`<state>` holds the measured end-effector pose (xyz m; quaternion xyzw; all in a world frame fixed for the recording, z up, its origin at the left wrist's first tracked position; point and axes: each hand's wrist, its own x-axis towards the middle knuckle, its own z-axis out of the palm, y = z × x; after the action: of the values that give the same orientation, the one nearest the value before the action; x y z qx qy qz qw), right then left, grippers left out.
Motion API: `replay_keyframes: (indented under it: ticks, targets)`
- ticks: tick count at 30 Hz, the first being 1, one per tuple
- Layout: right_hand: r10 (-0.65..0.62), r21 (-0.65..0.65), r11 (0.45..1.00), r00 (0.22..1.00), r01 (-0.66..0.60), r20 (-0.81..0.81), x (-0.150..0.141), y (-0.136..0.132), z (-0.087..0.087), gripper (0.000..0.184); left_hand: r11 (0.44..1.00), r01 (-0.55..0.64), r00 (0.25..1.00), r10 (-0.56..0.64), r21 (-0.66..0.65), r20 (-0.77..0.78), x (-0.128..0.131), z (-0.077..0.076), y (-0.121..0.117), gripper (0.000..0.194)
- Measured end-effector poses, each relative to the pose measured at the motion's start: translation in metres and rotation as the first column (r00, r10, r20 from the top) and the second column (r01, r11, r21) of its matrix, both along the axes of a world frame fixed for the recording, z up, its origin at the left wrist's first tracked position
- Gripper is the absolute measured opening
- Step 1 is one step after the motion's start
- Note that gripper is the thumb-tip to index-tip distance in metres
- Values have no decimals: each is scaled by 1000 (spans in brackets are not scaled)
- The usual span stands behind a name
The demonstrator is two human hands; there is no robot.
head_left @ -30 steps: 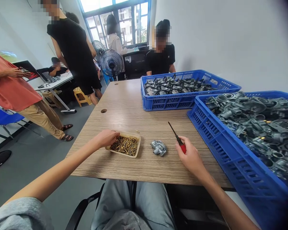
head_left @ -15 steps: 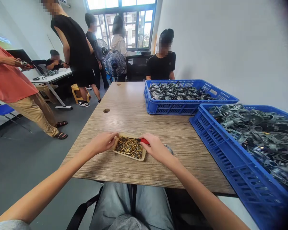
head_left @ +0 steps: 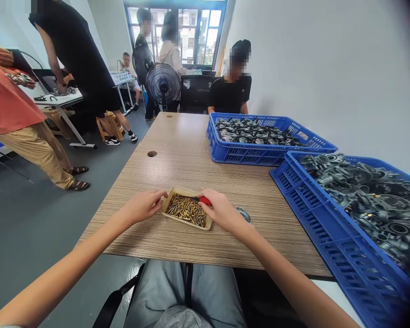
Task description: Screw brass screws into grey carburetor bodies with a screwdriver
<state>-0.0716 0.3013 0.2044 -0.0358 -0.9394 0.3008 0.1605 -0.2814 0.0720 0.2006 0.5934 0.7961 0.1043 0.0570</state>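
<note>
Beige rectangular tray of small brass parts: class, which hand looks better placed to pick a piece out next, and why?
The left hand, I'd judge: it is at the left rim of the tray, with no piece visible in its fingers, while the right hand grips a red-handled screwdriver over the brass parts.

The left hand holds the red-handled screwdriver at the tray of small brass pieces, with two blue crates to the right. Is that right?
The hand is wrong: in the head view the right hand holds the red-handled screwdriver, not the left hand. It is at the tray of small brass pieces, with two blue crates to the right.
</note>
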Motion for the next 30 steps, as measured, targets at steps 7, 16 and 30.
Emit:
replay_keyframes:
  ticks: [7,16,30]
  targets:
    - [-8,24,1000,999,7,48,2,-2,6,16,1000,1,1000,-1,-8,3,-1,-3,-1,27]
    - [-52,42,998,998,50,44,10,8,14,15,1000,-11,1000,11,-12,4,2,-1,1,26]
    - [-101,-26,994,994,103,46,7,14,17,16,1000,8,1000,-8,-4,12,3,-4,8,24]
